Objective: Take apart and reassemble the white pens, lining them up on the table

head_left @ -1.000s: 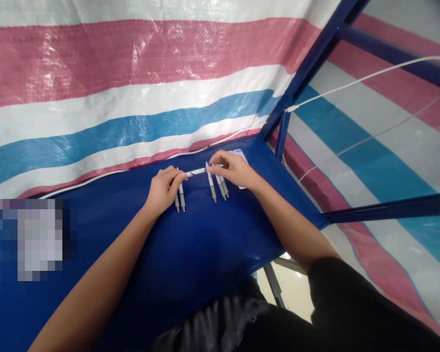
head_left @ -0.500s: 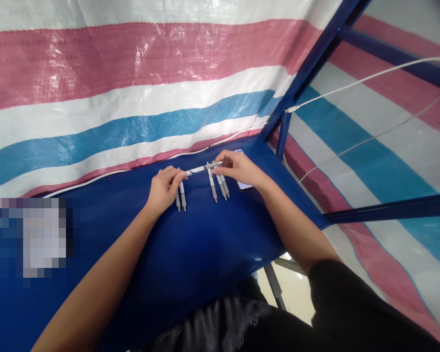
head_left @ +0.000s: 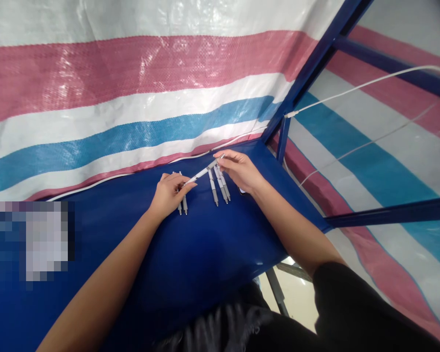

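Note:
A white pen with a grey grip (head_left: 203, 172) is stretched between my two hands, slanting up to the right. My left hand (head_left: 168, 194) pinches its white end between thumb and fingers. The fingertips of my right hand (head_left: 238, 168) close on the grey tip end. Under my left hand lie two similar pens (head_left: 184, 203), their upper parts mostly hidden. Several more white and grey pens (head_left: 213, 188) lie side by side below my right hand, tips toward me. Behind my right hand a phone (head_left: 242, 191) is almost wholly covered.
The blue tabletop (head_left: 190, 249) meets a striped plastic sheet (head_left: 132, 107) at the back. A white cable (head_left: 91, 185) runs along that edge. Blue metal frame bars (head_left: 284, 137) stand at the right. A pixelated patch (head_left: 46, 239) hides something on the left.
The held pen has tilted more steeply, its grey end higher. My left hand has shifted slightly down and right. My right hand covers more of the phone. The camera view has moved a little.

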### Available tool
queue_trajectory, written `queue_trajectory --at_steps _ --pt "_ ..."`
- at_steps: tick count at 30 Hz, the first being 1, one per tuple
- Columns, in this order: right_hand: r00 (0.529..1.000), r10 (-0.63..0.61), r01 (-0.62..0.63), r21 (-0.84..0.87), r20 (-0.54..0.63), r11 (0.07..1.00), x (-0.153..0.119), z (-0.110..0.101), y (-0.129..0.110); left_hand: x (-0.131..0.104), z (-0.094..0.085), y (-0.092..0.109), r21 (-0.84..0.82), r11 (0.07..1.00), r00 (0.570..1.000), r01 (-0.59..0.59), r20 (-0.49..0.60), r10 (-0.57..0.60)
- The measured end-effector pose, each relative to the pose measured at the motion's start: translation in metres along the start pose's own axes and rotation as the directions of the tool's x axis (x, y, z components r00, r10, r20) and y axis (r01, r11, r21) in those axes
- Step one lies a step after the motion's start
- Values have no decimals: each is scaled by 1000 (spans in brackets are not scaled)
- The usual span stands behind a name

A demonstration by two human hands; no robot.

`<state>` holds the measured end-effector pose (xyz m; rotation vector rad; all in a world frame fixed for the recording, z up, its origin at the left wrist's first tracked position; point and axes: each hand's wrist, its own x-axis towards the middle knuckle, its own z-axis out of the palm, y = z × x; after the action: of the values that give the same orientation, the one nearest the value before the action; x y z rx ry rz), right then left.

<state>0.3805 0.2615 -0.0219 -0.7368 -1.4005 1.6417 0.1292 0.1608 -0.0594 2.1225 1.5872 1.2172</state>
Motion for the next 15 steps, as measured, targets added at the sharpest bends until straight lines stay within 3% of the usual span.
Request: queue_trajectory --at_steps 5,11,15 --pt "997 -66 67 24 -37 997 0 3 -1 -1 -1 4 36 999 999 -32 6 32" --pt "968 -190 189 -23 -165 982 5 -2 -4 -1 -1 3 37 999 1000 -14 -6 14" --pt "953 -204 200 -44 -223 979 7 -7 -9 0 0 2 17 1000 1000 -17 -26 18"
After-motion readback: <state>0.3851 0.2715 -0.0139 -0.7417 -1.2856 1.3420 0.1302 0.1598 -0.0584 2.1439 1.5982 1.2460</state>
